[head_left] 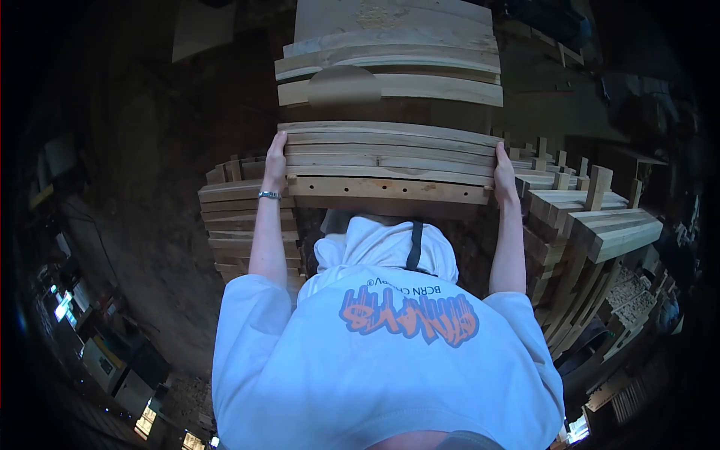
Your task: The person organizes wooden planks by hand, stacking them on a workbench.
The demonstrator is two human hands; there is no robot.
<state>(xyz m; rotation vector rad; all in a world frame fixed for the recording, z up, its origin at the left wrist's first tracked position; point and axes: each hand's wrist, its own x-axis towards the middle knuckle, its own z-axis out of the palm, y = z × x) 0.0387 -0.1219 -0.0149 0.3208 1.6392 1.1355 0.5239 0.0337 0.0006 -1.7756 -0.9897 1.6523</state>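
Note:
A row of pale wooden boards [390,150] lies side by side in front of my body. My left hand [276,159] presses flat against their left ends, with its fingers pointing away from me. At the opposite ends my right hand [505,174] grips the same boards, so they are held between both palms. Closest to me is a rail with a line of drilled holes [352,187], just under the boards' near edge. Beyond the held boards, more wooden boards [420,88] rest on a wide wooden surface [442,21].
Stacked wooden pieces [244,217] stand below my left forearm. To the right are jointed wooden frames [615,225] with upright tenons sticking up. Wood shavings [634,300] lie farther right, and a machine [112,367] stands at the lower left.

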